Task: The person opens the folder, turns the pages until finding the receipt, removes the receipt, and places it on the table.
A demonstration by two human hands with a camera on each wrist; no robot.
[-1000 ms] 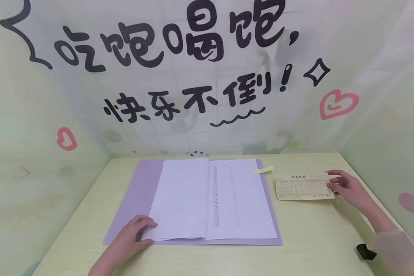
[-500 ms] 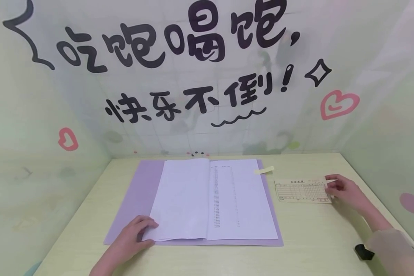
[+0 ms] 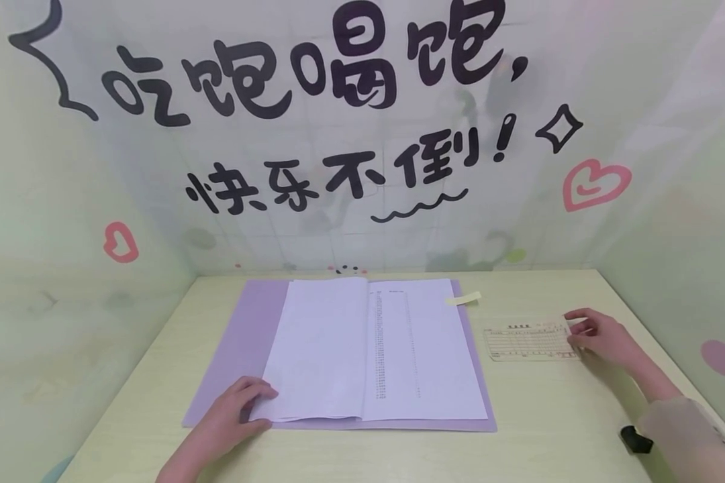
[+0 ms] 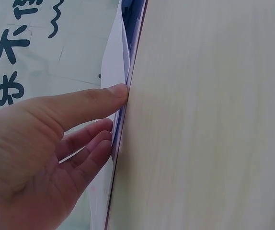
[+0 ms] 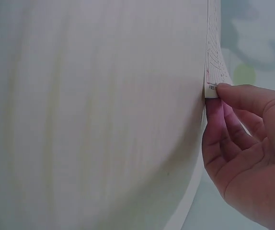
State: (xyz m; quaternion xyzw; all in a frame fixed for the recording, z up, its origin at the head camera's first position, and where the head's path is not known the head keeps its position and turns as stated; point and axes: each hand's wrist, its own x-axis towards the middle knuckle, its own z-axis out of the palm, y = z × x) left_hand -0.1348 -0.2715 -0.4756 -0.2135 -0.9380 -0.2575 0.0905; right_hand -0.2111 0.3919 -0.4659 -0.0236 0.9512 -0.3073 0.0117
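An open lilac folder (image 3: 250, 322) lies on the table, with a blank white sheet (image 3: 317, 349) on its left and a printed list page (image 3: 435, 362) on its right. My left hand (image 3: 235, 409) rests at the folder's lower left corner, fingers loosely bent over the white sheet. In the left wrist view the thumb (image 4: 99, 101) touches the folder's front edge. To the right, my right hand (image 3: 604, 342) pinches the right end of a cream printed receipt slip (image 3: 525, 341). The right wrist view shows the thumb on the slip's corner (image 5: 211, 93) and fingers beneath.
A pale yellow strip (image 3: 464, 299) sticks out from the list page's right edge. Beside the right sleeve (image 3: 689, 433) is a small black object (image 3: 636, 439). Printed walls (image 3: 362, 241) close off the table (image 3: 556, 416) at the back and both sides.
My right hand has lowered the receipt slip slightly toward the front, and it now lies flatter, close to the tabletop. The left hand and the folder have stayed in place.
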